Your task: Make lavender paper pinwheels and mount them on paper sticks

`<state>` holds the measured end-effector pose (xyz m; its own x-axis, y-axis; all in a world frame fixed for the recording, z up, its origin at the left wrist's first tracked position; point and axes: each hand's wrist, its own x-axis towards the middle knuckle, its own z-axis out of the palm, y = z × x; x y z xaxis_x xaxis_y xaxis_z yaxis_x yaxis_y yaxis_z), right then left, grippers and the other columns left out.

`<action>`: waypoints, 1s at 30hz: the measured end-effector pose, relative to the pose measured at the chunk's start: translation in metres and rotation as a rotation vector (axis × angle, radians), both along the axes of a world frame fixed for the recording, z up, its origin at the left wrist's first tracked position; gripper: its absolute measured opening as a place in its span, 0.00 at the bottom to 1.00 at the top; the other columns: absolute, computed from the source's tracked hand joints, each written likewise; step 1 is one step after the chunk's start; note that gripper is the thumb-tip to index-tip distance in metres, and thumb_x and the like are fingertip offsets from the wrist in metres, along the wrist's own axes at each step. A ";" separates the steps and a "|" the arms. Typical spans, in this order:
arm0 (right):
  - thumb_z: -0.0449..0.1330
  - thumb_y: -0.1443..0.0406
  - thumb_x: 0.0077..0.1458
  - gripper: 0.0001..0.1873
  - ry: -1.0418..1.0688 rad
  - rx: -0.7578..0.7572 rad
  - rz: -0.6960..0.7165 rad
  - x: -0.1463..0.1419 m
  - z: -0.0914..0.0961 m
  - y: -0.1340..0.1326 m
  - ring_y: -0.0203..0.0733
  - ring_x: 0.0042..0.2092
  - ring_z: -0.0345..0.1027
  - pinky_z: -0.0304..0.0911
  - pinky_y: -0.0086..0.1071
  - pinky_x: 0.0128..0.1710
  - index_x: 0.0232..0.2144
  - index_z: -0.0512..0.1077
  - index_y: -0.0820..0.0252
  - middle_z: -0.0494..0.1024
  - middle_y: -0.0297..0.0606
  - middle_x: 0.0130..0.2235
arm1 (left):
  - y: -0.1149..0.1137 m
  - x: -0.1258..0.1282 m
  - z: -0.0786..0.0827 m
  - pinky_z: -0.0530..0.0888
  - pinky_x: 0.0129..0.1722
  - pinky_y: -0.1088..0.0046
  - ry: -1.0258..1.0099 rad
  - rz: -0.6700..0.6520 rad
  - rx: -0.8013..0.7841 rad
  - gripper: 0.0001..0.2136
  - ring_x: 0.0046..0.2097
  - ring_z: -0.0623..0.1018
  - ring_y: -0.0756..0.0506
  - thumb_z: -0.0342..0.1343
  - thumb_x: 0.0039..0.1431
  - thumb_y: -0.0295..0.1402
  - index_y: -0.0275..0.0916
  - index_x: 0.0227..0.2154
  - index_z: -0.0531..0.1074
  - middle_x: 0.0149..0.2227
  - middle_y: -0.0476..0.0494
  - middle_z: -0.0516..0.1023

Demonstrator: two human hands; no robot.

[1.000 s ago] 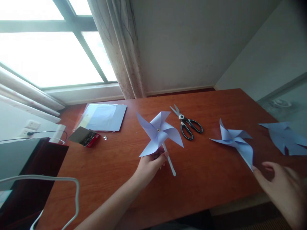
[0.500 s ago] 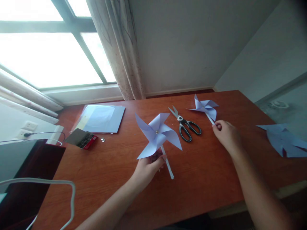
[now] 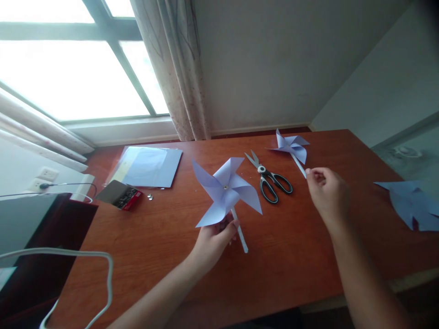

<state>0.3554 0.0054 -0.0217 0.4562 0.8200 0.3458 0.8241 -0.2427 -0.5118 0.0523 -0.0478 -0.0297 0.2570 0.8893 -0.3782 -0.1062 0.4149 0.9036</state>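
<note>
My left hand point(image 3: 216, 237) is closed around the stick of a white paper pinwheel point(image 3: 228, 188), held up toward me above the table. A small metallic pin shows at its centre, and the stick's lower end sticks out below my thumb. A second white pinwheel point(image 3: 290, 146) lies farther back on the right, its stick pointing toward me. My right hand point(image 3: 325, 189) has thumb and finger pinched at the near end of that stick, the other fingers loosely curled. Scissors point(image 3: 268, 176) with black-and-grey handles lie partly spread between the two pinwheels.
At the right edge lies a cut white paper piece point(image 3: 413, 203). On the left are a packet of paper sheets point(image 3: 151, 167), a red-and-dark small box point(image 3: 120, 194) and tiny metallic bits point(image 3: 150, 197). A white cable point(image 3: 109, 274) loops at the lower left of the brown table point(image 3: 154, 228).
My right hand has shifted along the far pinwheel's stick to its end and turned slightly. That pinwheel has moved a little back and left. My left hand holds its pinwheel nearly still.
</note>
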 end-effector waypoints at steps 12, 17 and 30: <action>0.75 0.59 0.46 0.18 1.513 -0.304 0.679 -0.102 0.022 -0.023 0.40 0.44 0.74 0.66 0.31 0.48 0.41 0.79 0.52 0.82 0.33 0.41 | -0.007 -0.001 -0.018 0.68 0.27 0.75 0.094 -0.157 0.292 0.12 0.27 0.69 0.50 0.58 0.62 0.38 0.38 0.26 0.67 0.24 0.49 0.70; 0.79 0.63 0.38 0.17 1.646 -0.360 0.577 -0.106 0.016 -0.020 0.37 0.34 0.72 0.66 0.29 0.37 0.33 0.81 0.56 0.82 0.32 0.33 | -0.006 -0.004 -0.008 0.67 0.25 0.76 0.108 -0.294 0.336 0.10 0.25 0.68 0.51 0.53 0.63 0.31 0.39 0.25 0.64 0.22 0.51 0.67; 0.80 0.63 0.33 0.17 1.689 -0.271 0.430 -0.108 0.006 -0.017 0.35 0.31 0.70 0.64 0.29 0.34 0.28 0.81 0.56 0.80 0.31 0.29 | -0.002 -0.006 0.003 0.65 0.29 0.76 0.318 -0.352 0.548 0.06 0.26 0.68 0.51 0.52 0.61 0.26 0.39 0.28 0.65 0.23 0.52 0.70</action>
<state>0.2472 -0.0118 -0.0161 -0.1057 0.9163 -0.3863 -0.4925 -0.3857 -0.7802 0.0460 -0.0497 -0.0269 0.5147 0.8574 -0.0054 0.2525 -0.1456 0.9566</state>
